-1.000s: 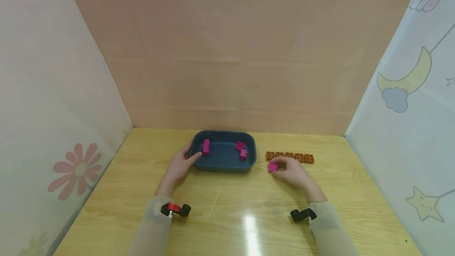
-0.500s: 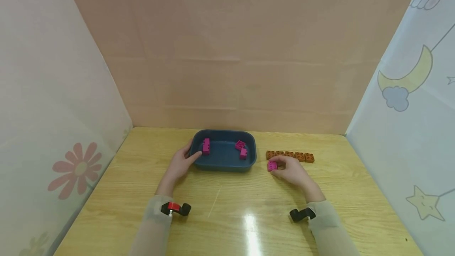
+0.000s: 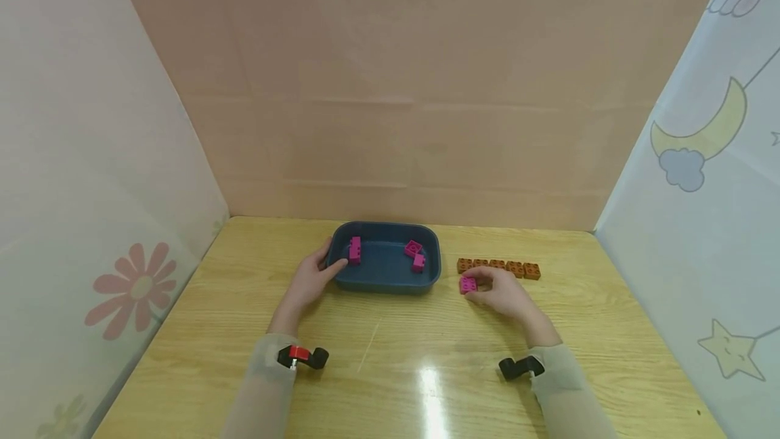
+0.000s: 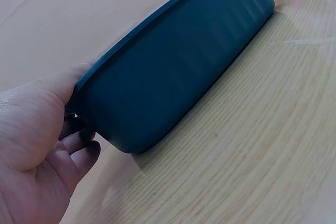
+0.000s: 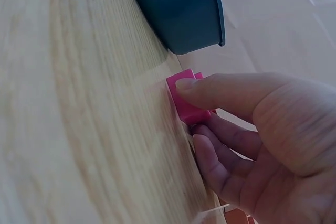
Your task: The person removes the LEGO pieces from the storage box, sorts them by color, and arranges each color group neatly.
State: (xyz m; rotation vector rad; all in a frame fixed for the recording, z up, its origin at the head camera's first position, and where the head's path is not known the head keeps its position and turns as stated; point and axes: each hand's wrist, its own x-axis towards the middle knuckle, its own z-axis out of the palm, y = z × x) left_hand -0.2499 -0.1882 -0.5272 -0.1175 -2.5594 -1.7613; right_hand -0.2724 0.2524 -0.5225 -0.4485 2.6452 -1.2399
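Observation:
My left hand (image 3: pixel 309 281) grips the left end of a dark blue tray (image 3: pixel 384 287), its thumb over the rim and its other fingers against the outside wall. Inside the tray, pink toy bricks (image 3: pixel 355 251) stand by the left wall, and a pink brick (image 3: pixel 418 263) and a tipped one (image 3: pixel 412 248) lie at the right. To the right of the tray, my right hand (image 3: pixel 501 291) pinches a pink toy brick (image 5: pixel 186 98) between thumb and fingers, down at the table top. In the head view that brick sits just in front of the orange row's left end.
Several orange bricks (image 3: pixel 514 268) form a row behind my right hand, right of the tray. The wooden table (image 3: pixel 390 371) ends at a beige back wall (image 3: pixel 390 120). Printed white cloths (image 3: pixel 122 154) rise on both sides.
The head view has shifted very slightly. Both hands keep their places, the left on the tray and the right on the pink toy brick.

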